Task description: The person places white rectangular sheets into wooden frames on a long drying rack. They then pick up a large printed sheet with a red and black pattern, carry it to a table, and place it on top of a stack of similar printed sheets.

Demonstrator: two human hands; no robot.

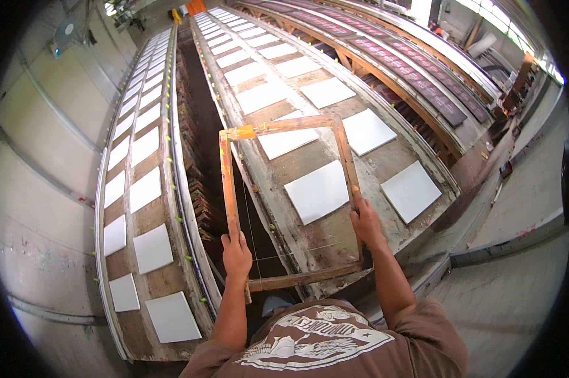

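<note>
The person holds a square wooden frame (289, 201) with worn, orange-stained bars and thin wires strung across it, lifted out in front of the chest above the near end of a long, grimy conveyor line (335, 242). The left hand (236, 255) has its fingers clenched round the lower part of the frame's left bar, and the right hand (364, 220) grips the right bar about two-thirds of the way down, fingers wrapped tight. Seen through the frame, a square white ceramic tile (318, 191) lies flat on the line, with a second white tile (411, 191) just to its right and another pair further up, then more rows running off into the distance. A second, narrower line (139, 208) to the left carries its own white tiles, and a dark gap (202, 126) filled with stacked brown pieces runs between the two. The frame sits tilted, its far corner higher than the near bar. The risk, as I judge it, lies in that tilt and in the fine wires: if one hand slips on the stained wood, a corner could drop onto the tile beneath and chip or mark its face, or a wire could snag on the line's rough edge and snap. The open gap close by the left hand is also a place the frame could swing into.
</note>
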